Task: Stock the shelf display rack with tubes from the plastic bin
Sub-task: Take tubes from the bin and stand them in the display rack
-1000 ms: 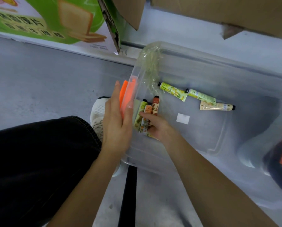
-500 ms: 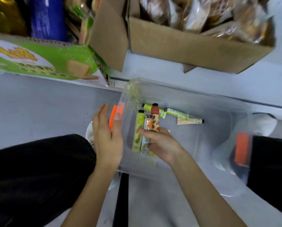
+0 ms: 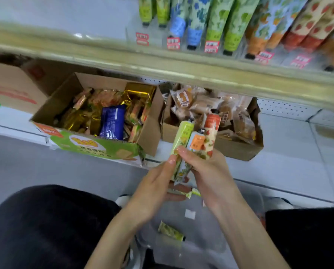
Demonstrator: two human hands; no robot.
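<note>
Right hand (image 3: pixel 207 171): grips three patterned plastic tubes (image 3: pixel 196 140), caps up, above the clear plastic bin (image 3: pixel 203 241).
Left hand (image 3: pixel 156 185): fingers curl round the tubes' lower ends.
Bin: one green floral tube (image 3: pixel 171 232) lies inside.

Bright, even light with soft shadows; motion blur smears everything, and wide-angle distortion bends the edges.

There is a lime-green tube (image 3: pixel 182 137), an orange-labelled blue tube (image 3: pixel 196 143) and a strawberry-patterned tube (image 3: pixel 211 131).

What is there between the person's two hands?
A bundle of tubes, held by the left hand and the right hand, caps upward; the head view shows it.
</note>
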